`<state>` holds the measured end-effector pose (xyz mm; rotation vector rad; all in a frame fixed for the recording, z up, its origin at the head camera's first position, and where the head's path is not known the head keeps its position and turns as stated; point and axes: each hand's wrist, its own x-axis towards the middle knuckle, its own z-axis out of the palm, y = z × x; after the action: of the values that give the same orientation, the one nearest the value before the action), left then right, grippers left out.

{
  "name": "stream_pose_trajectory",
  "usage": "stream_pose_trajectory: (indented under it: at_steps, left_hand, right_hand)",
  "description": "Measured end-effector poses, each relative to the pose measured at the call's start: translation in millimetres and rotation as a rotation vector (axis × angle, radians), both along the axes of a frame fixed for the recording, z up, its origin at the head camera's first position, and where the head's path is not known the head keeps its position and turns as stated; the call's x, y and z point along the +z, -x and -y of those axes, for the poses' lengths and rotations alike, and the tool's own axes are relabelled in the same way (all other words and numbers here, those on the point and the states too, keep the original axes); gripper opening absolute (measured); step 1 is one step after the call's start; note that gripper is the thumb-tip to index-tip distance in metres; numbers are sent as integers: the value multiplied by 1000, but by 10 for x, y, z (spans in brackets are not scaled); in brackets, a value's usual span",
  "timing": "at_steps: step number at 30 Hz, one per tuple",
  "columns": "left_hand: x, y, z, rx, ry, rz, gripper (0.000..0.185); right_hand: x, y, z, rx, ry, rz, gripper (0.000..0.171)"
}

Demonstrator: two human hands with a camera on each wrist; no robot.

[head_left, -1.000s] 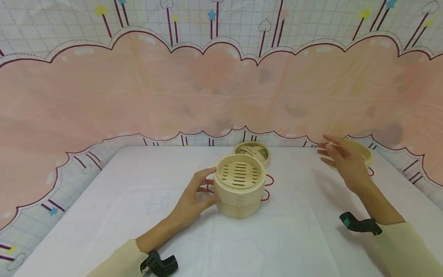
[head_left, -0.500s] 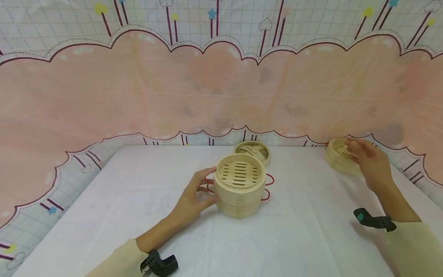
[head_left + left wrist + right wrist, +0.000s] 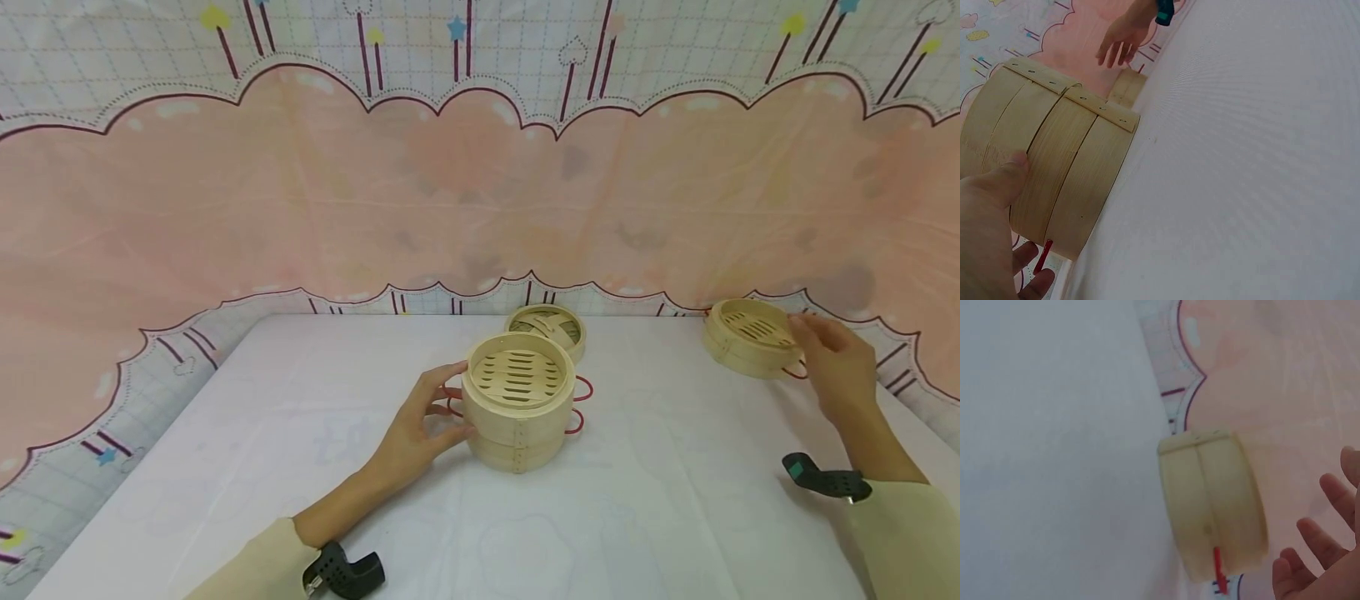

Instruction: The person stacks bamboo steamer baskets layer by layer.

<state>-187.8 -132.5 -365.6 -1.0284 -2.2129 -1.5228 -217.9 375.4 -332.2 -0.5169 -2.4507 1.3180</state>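
A: Since the earlier frames the right hand [image 3: 836,367] has swung out from mid-air over the table to the far-right steamer tray [image 3: 750,337] — fingers loosely spread at its rim, not closed round it; the wrist view shows a gap.

B: And the left hand [image 3: 416,429]?

A: Unmoved. Thumb and fingers curled against the side of the stacked steamer [image 3: 517,404] at table centre, steadying it.

B: Progress, as a judgement?

A: Two tiers are stacked; the far-right tray is not yet lifted, so adding it looks undone. A third piece [image 3: 547,325] sits just behind the stack.

B: Look of the tray?

A: Pale bamboo, round, low wall, slatted floor, red loop handle — resting flat on the white tablecloth [image 3: 300,467] near the backdrop.
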Motion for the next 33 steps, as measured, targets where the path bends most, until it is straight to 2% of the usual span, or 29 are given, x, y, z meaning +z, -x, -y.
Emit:
stream_pose_trajectory:
  at_steps: [9,20,27,33]
  left_hand:
    - [-8,-1,-3,-1,1,-1,74]
    - [-14,-9,5,1,3,9,74]
    - [-8,-9,5,-3,4,6,74]
    - [-7,-5,7,2,3,-9,74]
  right_hand:
    - [-191,-7,-105,-15,-21,-2,72]
    - [-319,6,-172,4,127,29,72]
    - [-389,15,-174,50,84,78,72]
    - [-396,20,-123,74,67,70,74]
